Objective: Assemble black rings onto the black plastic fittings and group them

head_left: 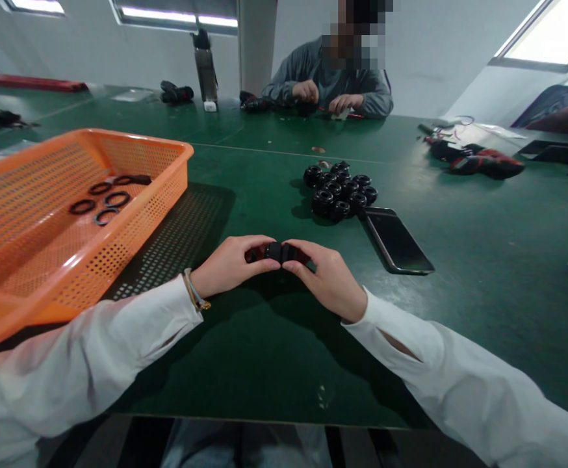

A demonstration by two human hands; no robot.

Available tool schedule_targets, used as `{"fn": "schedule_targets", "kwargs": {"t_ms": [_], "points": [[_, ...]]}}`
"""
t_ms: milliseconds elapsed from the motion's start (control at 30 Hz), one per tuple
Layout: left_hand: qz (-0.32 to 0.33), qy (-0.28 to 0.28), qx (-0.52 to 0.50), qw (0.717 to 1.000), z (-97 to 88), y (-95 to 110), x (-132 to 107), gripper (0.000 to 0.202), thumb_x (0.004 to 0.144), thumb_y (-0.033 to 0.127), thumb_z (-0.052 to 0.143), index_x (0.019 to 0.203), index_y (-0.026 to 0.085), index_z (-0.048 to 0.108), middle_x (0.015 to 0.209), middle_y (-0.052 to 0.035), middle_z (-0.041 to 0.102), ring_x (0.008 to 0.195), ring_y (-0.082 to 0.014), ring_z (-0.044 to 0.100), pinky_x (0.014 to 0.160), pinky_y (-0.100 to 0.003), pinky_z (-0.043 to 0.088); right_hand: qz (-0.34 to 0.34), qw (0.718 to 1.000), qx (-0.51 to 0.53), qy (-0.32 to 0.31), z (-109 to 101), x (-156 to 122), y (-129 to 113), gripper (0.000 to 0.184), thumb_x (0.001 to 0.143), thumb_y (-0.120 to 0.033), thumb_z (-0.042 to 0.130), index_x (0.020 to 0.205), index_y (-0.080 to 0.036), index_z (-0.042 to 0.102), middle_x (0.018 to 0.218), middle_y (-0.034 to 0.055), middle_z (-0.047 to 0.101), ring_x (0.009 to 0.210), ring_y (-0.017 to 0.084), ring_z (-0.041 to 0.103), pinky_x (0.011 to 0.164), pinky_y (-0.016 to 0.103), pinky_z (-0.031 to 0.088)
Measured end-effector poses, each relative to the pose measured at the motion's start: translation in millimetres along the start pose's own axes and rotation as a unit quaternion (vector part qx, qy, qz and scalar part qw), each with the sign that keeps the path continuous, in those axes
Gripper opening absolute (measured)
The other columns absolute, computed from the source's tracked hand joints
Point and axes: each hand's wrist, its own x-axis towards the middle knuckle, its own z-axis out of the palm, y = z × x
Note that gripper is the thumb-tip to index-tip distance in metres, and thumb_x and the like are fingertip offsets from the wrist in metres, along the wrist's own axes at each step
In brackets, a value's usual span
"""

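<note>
Both hands — left hand (230,263) and right hand (325,276) — pinched one small black plastic fitting (278,251) between their fingertips, just above the green worktop (264,351); a pile of black fittings (340,190) lay beyond the right hand.

The small black part (278,251) between my left hand (230,265) and my right hand (325,279) looks like moulded plastic, dark with a dull sheen. The pile of black parts (340,190) further out has the same look, with glossy highlights on the rounded edges. My sleeves (93,364) are white woven cloth, matt and creased. The table (264,364) has a green matt top, smooth and slightly scuffed. The basket (138,224) is bright orange plastic, perforated and a little shiny. The rings (117,198) in it look like matt black rubber. The phone (397,240) has a glossy glass face.
</note>
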Motion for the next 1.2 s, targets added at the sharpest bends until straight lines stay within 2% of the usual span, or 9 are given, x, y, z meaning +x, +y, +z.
{"fn": "schedule_targets", "kwargs": {"t_ms": [133,267,400,467,567,667,800,967,1200], "points": [[0.012,0.026,0.011,1.000,1.3,-2,-1,0.038,0.075,0.041,0.063,0.102,0.015,0.066,0.098,-0.0061,0.070,0.084,-0.0204,0.063,0.074,-0.028,0.048,0.062,0.994,0.091,-0.017,0,2,-3,0.020,0.083,-0.025,0.053,0.097,-0.018,0.065,0.080,0.0034,0.070,0.070,0.017,0.063,0.062,0.028,0.048],[0.025,0.044,0.023,0.998,2.0,-2,-2,0.036,0.074,0.039,0.065,0.101,0.016,0.067,0.101,-0.0069,0.070,0.090,-0.0215,0.063,0.082,-0.030,0.047,0.107,0.974,0.196,-0.041,1,4,-5,0.020,0.083,-0.027,0.051,0.090,-0.015,0.065,0.068,0.0010,0.066,0.064,0.014,0.061,0.058,0.024,0.046],[0.010,0.041,0.004,0.999,2.4,-1,-1,0.036,0.075,0.041,0.062,0.099,0.015,0.066,0.094,-0.0065,0.069,0.083,-0.0207,0.062,0.075,-0.030,0.048,0.123,0.962,0.237,-0.051,1,4,-3,0.025,0.084,-0.032,0.051,0.094,-0.014,0.065,0.071,0.0022,0.066,0.065,0.014,0.062,0.059,0.025,0.048],[-0.011,0.030,-0.028,0.999,2.4,-1,0,0.038,0.075,0.044,0.060,0.097,0.014,0.064,0.086,-0.0057,0.068,0.076,-0.0196,0.061,0.068,-0.030,0.047,0.095,0.977,0.189,-0.027,0,4,-1,0.028,0.081,-0.032,0.056,0.104,-0.016,0.062,0.080,0.0037,0.068,0.071,0.016,0.064,0.064,0.028,0.051],[-0.032,0.015,-0.092,0.995,2.6,-2,1,0.042,0.073,0.048,0.060,0.096,0.012,0.062,0.085,-0.0058,0.065,0.075,-0.0194,0.060,0.068,-0.030,0.047,0.001,0.998,0.052,0.021,-4,3,3,0.039,0.075,-0.027,0.066,0.113,-0.020,0.059,0.094,0.0056,0.069,0.081,0.019,0.064,0.075,0.034,0.051],[-0.031,-0.011,-0.125,0.992,2.4,0,2,0.044,0.073,0.048,0.058,0.099,0.013,0.061,0.090,-0.0064,0.066,0.080,-0.0205,0.059,0.072,-0.032,0.047,-0.097,0.993,-0.040,0.048,-6,2,8,0.030,0.079,-0.025,0.064,0.108,-0.018,0.060,0.093,0.0076,0.069,0.085,0.021,0.063,0.077,0.036,0.051],[-0.018,-0.041,-0.143,0.989,0.4,2,4,0.044,0.077,0.047,0.049,0.102,0.012,0.059,0.095,-0.0071,0.065,0.084,-0.0201,0.058,0.077,-0.032,0.046,-0.174,0.977,-0.079,0.091,-5,2,12,0.022,0.084,-0.026,0.059,0.104,-0.016,0.059,0.093,0.0100,0.068,0.086,0.022,0.062,0.074,0.036,0.051],[-0.024,-0.050,-0.107,0.993,-0.8,3,4,0.044,0.077,0.048,0.048,0.098,0.011,0.059,0.091,-0.0070,0.064,0.083,-0.0210,0.058,0.077,-0.033,0.045,-0.205,0.967,-0.102,0.113,-2,2,13,0.023,0.087,-0.025,0.054,0.107,-0.013,0.055,0.091,0.0111,0.067,0.083,0.022,0.061,0.071,0.035,0.051],[-0.030,-0.039,-0.048,0.998,1.8,4,3,0.041,0.078,0.046,0.047,0.097,0.011,0.060,0.088,-0.0065,0.064,0.085,-0.0227,0.058,0.075,-0.032,0.045,-0.210,0.966,-0.135,0.072,-3,3,11,0.024,0.090,-0.030,0.049,0.103,-0.011,0.057,0.086,0.0120,0.067,0.078,0.022,0.061,0.068,0.035,0.051]]}}
